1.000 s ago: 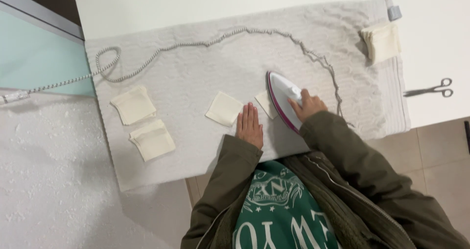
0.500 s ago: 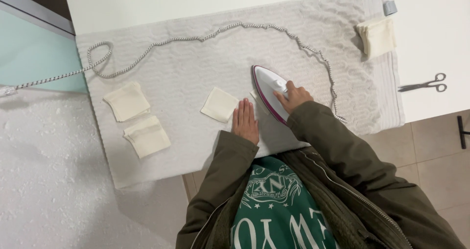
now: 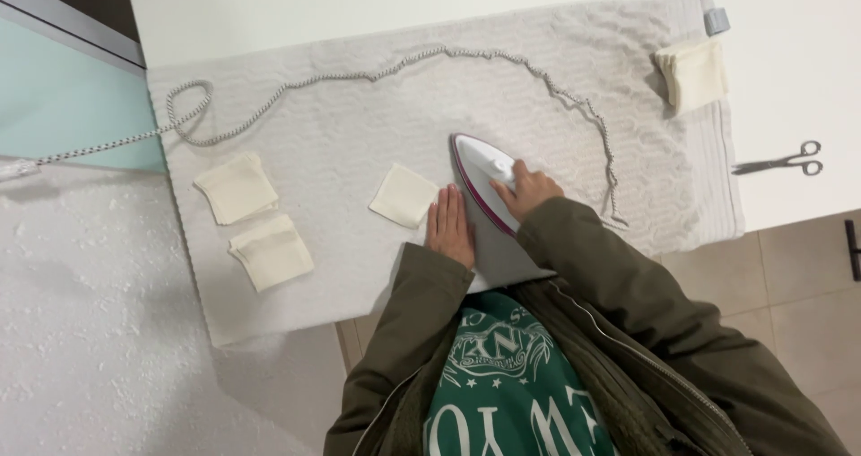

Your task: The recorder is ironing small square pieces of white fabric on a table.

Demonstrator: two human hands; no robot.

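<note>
We slide the iron (image 3: 484, 180) left, right hand (image 3: 527, 190) gripping it, fully covering the cloth square; left hand (image 3: 448, 227) lies flat, empty.

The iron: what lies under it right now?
The iron sits on the white towel, gripped by the right hand. Any cloth piece beneath its soleplate is covered and cannot be seen.

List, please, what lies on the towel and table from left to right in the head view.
Two cream fabric stacks → single cream square → left hand → iron → folded cream pile → scissors.
</note>
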